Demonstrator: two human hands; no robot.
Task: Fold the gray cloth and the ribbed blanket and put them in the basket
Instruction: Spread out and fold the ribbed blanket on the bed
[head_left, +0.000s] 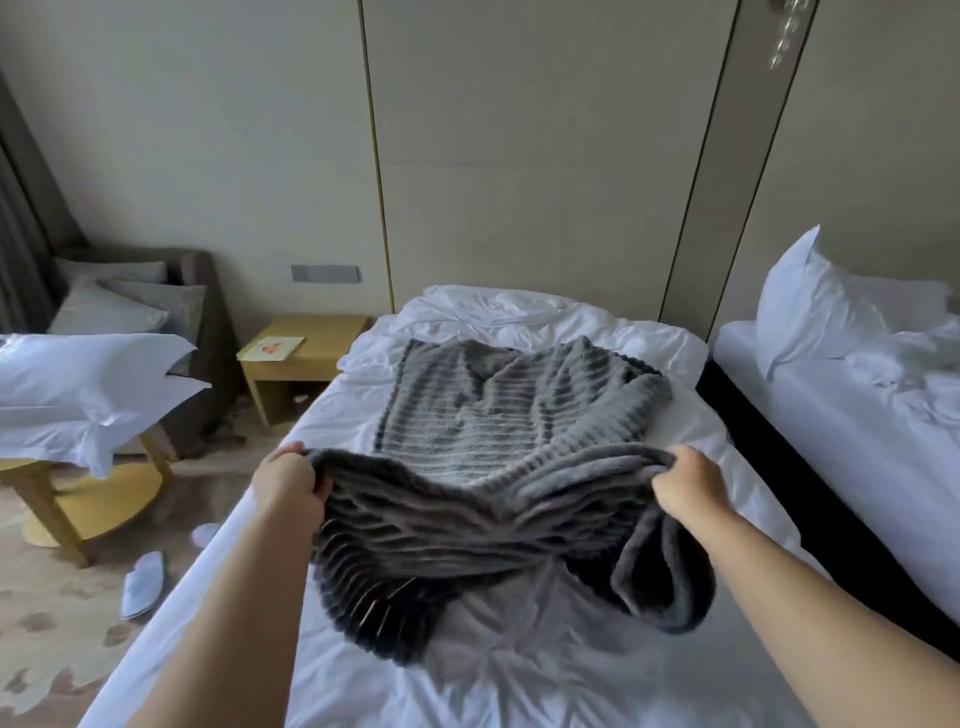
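Head view, left to right: a grey curtain (15, 234) hangs at the far left edge, with a brown armchair (205, 322) holding grey cushions beside it. In front of the armchair, a round wooden bench (104, 499) carries two stacked white pillows (93, 395). White slippers (143, 584) lie on the patterned carpet (52, 649) between the bench and the bed. A wooden nightstand (311, 358) stands against the panelled wall (519, 156), just beside the head of the bed, with a printed card (272, 347) on its top. The bed (467, 675), covered in a wrinkled white sheet, fills the centre. The ribbed blanket (493, 415), grey, is on this bed: its far portion lies spread on the sheet, and its near edge is raised off the surface. The left grip (288, 486) is clenched around the left end of that raised edge; the right grip (691, 486) is clenched around the right end. The fabric sags between them and drapes down to the sheet below the right grip. A second bed (857, 441) stands at the right across a narrow gap, with a white pillow (810, 306) propped at its head.
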